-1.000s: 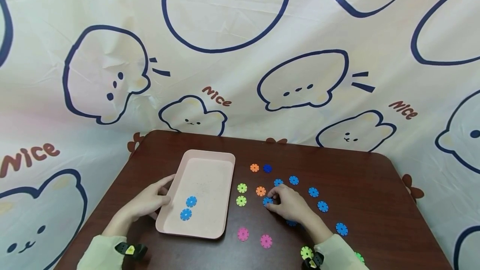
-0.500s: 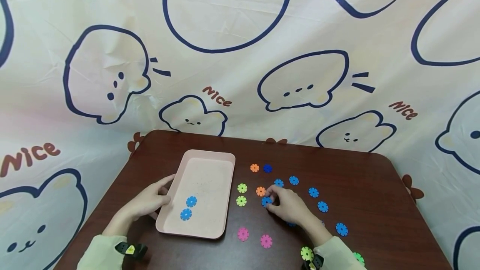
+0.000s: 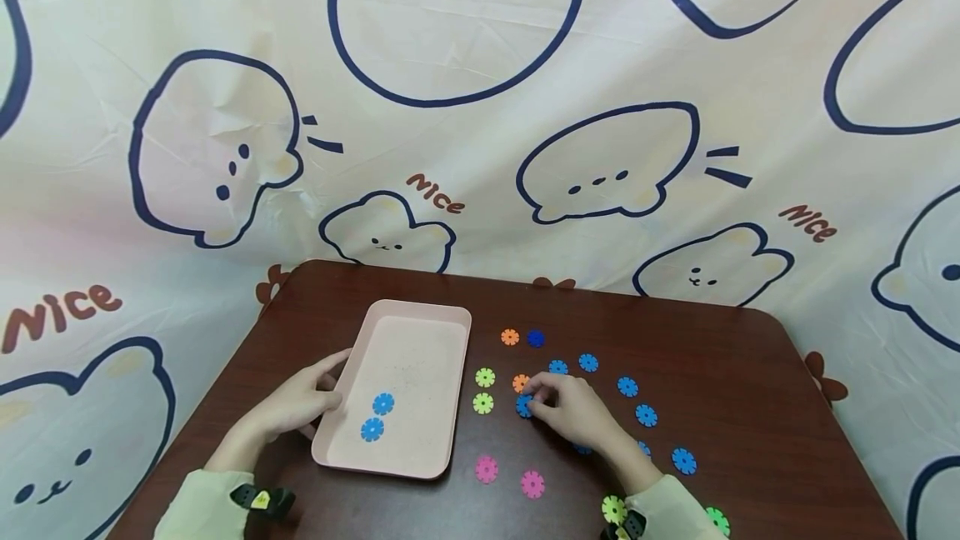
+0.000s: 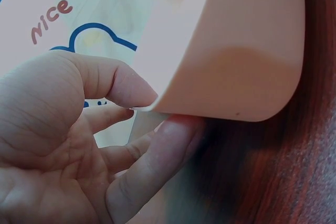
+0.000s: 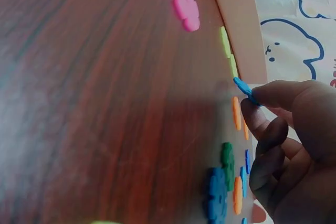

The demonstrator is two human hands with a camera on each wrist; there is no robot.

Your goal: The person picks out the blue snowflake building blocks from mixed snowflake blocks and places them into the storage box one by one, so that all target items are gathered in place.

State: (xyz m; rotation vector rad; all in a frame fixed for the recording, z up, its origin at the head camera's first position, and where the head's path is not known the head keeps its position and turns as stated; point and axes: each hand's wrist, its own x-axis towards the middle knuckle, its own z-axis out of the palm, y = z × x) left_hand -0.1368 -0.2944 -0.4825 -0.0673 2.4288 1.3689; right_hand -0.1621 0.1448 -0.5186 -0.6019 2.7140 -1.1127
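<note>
My right hand (image 3: 576,415) pinches a blue notched plastic disc (image 3: 522,407) between thumb and index finger. In the right wrist view that blue disc (image 5: 242,86) is seen nearly edge-on, lifted off the table. A pale pink tray (image 3: 422,348) lies to the left, with two blue discs (image 3: 372,429) inside near its front. My left hand (image 3: 294,401) grips the tray's left rim. Close up in the left wrist view, the left hand (image 4: 100,135) has its thumb and a finger on either side of the tray wall (image 4: 236,87).
Between tray and right hand lie two yellow-green discs (image 3: 483,403), with two pink discs (image 3: 487,469) nearer me. Orange discs (image 3: 510,337), a dark blue disc (image 3: 536,338) and several blue discs (image 3: 647,416) are spread behind and right. A patterned cloth (image 3: 480,148) hangs behind the table.
My right hand has shifted slightly left with the blue disc, toward the tray. The left hand and the tray stay where they were.
</note>
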